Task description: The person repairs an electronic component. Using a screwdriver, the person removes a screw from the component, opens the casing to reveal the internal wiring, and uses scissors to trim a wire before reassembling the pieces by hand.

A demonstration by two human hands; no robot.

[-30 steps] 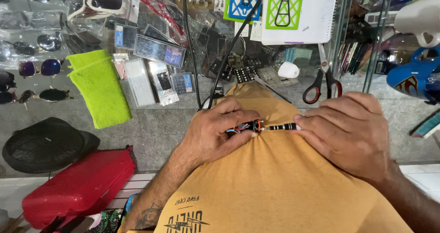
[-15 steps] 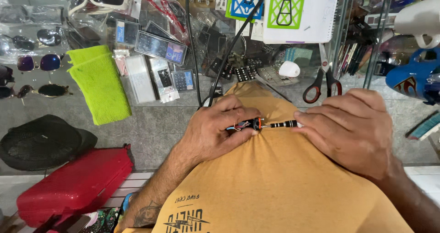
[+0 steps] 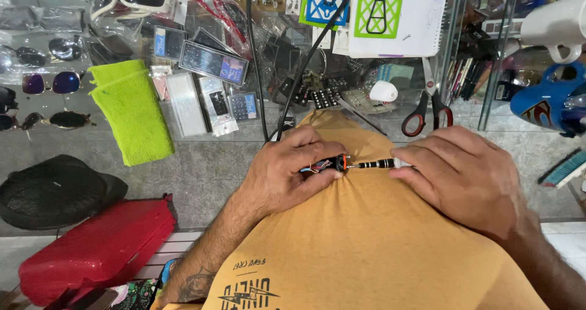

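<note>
left hand point(image 3: 287, 176) grasping small plug point(image 3: 332, 163) | right hand point(image 3: 464, 179) grasping screwdriver point(image 3: 381, 163), tip at plug

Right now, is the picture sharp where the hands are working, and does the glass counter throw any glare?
Head view: the left hand, the right hand and the small screwdriver between them are sharp and evenly lit, with only soft shadows. The glass counter carries pale reflections that veil the sunglasses beneath. The wide lens bends the edges, and the blue mug near the right edge looks stretched.
</note>
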